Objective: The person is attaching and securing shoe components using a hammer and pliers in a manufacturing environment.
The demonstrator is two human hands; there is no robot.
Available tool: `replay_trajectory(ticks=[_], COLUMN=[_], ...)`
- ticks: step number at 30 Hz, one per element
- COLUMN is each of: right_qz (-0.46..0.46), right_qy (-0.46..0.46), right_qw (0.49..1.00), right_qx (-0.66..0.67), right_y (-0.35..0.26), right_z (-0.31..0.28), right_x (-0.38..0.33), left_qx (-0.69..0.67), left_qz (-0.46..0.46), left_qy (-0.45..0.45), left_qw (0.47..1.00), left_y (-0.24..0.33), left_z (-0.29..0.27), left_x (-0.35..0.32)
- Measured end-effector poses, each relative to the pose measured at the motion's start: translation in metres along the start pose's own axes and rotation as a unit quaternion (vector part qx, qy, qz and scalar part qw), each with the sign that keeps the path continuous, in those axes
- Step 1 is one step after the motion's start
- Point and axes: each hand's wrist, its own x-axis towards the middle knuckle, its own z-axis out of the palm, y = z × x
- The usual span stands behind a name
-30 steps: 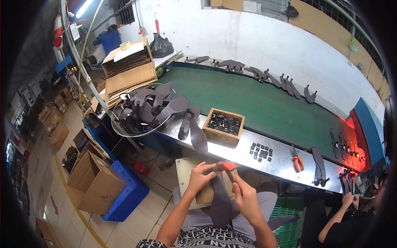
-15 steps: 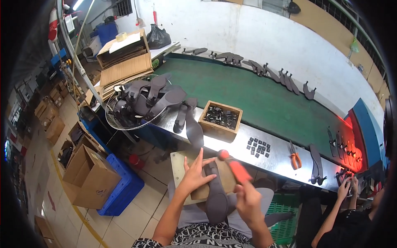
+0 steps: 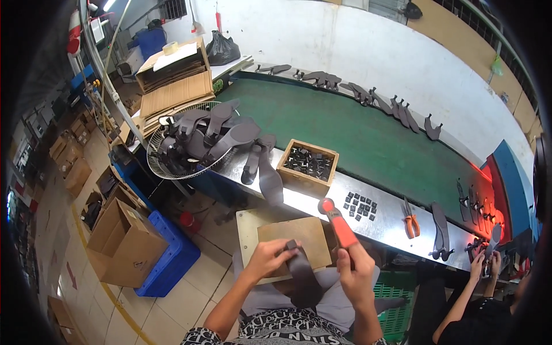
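My left hand [image 3: 267, 260] pinches the heel end of a dark grey shoe sole [image 3: 303, 280], which is tilted up over my lap with its long part toward me. My right hand [image 3: 357, 275] grips a hammer [image 3: 344, 231] with a red handle and a round red-faced head, held up to the right of the sole. Beyond the sole, a tan square board [image 3: 310, 234] rests on a cream panel [image 3: 248, 227] across my knees. A wooden box [image 3: 305, 183] of small black heel pieces stands on the metal bench edge [image 3: 384, 225] ahead, beside several small black square pieces [image 3: 360, 205].
A wire basket [image 3: 163, 172] heaped with grey soles stands at the left. Orange-handled pliers [image 3: 411, 224] lie on the bench; soles line the far side of the green belt [image 3: 345, 132]. A co-worker's hands [image 3: 480, 265] work at the right. A cardboard box [image 3: 133, 244] sits lower left.
My left hand has gone from spread fingers beside the sole to a pinch on its heel end. The sole has tilted up off the board. The hammer has shifted right, away from it.
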Motion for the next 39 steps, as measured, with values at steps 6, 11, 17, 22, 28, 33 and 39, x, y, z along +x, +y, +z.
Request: replay_trajectory(ticks=[6, 11, 17, 22, 28, 33, 39], right_qz=[-0.121, -0.116, -0.102, -0.073, -0.188, -0.255, -0.301], right_qy=[-0.063, -0.209, -0.242, -0.331, -0.453, -0.483, -0.419], right_qw=[0.975, 0.933, 0.960, 0.892, 0.804, 0.779, 0.772], right_qx=[-0.177, -0.269, 0.096, 0.301, 0.336, 0.307, 0.371], right_y=[0.033, 0.051, 0.026, 0.017, 0.011, 0.007, 0.009], right_z=[0.027, 0.047, 0.001, -0.028, -0.048, -0.055, -0.043], right_x=[0.001, -0.012, 0.003, 0.005, 0.026, 0.025, 0.007], left_qx=[-0.286, -0.397, -0.441, -0.465, -0.500, -0.535, -0.486], left_qz=[-0.082, -0.179, -0.235, -0.214, -0.146, -0.141, -0.078], left_qy=[-0.146, -0.174, -0.231, -0.286, -0.403, -0.419, -0.452], left_qw=[0.944, 0.883, 0.835, 0.810, 0.753, 0.720, 0.744], left_y=[0.101, 0.113, 0.119, 0.122, 0.130, 0.138, 0.140], left_z=[-0.033, -0.031, -0.024, -0.015, -0.006, 0.001, -0.004], left_x=[-0.023, -0.026, -0.027, -0.022, -0.017, -0.010, -0.009])
